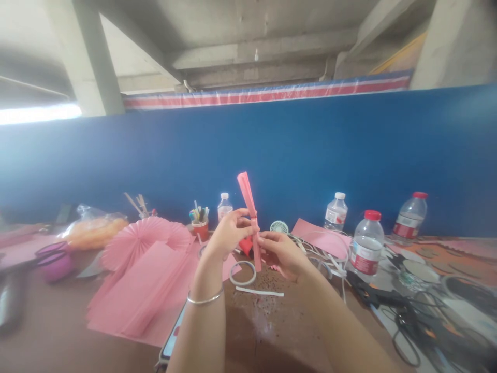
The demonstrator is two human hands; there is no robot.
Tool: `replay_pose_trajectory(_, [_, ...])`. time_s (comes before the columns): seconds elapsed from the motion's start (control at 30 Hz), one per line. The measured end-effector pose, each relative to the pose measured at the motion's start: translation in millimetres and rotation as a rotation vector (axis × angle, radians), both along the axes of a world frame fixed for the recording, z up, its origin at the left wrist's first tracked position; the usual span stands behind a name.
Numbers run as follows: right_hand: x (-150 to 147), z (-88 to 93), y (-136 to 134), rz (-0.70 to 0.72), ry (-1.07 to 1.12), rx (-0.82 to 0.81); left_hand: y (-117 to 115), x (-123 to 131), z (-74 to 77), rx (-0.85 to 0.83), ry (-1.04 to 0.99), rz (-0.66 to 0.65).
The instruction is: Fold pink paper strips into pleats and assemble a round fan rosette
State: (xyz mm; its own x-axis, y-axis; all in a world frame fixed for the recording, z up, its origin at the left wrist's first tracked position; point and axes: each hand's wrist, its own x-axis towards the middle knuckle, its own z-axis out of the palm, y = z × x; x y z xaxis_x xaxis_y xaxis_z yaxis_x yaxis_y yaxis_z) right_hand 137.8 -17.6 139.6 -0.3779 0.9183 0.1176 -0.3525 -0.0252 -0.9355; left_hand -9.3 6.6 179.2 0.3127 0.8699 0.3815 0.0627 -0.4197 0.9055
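Both hands hold a narrow folded strip of pink paper upright above the table. Around its middle, the fingers and thumb of my left hand are closed. Lower down, my right hand pinches the same strip from the right side. The strip's upper end fans slightly apart into layers. Beneath the hands lie a roll of tape and a thin white strip. Something red shows partly behind the hands.
Left are pleated pink paper fans, stacked pink sheets, a purple container and a phone. Right stand water bottles, a small fan, tangled cables and black glue-gun-like tools. A blue partition rises behind.
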Motion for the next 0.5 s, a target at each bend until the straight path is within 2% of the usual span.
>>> replay_pose_trajectory(0.17, [2.6, 5.2, -4.0, 0.094, 0.146, -0.011, 3.9, 8.2, -2.5, 0.056, -0.011, 0.024])
replay_pose_trajectory(0.3, [8.1, 6.4, -2.5, 0.071, 0.273, -0.056, -0.6, 14.1, 0.5, 0.321, -0.042, 0.31])
replay_pose_trajectory(0.37, [10.8, 5.8, -0.2, 0.033, 0.322, -0.086, -7.6, 14.6, 4.2, 0.47, -0.059, 0.368])
replay_pose_trajectory(0.43, [13.1, 5.4, 2.0, -0.005, 0.354, -0.098, -16.3, 14.1, 8.1, 0.58, -0.063, 0.298])
replay_pose_trajectory(0.5, [15.1, 5.9, 3.3, -0.019, 0.374, -0.086, -24.1, 13.7, 11.0, 0.638, -0.022, 0.16])
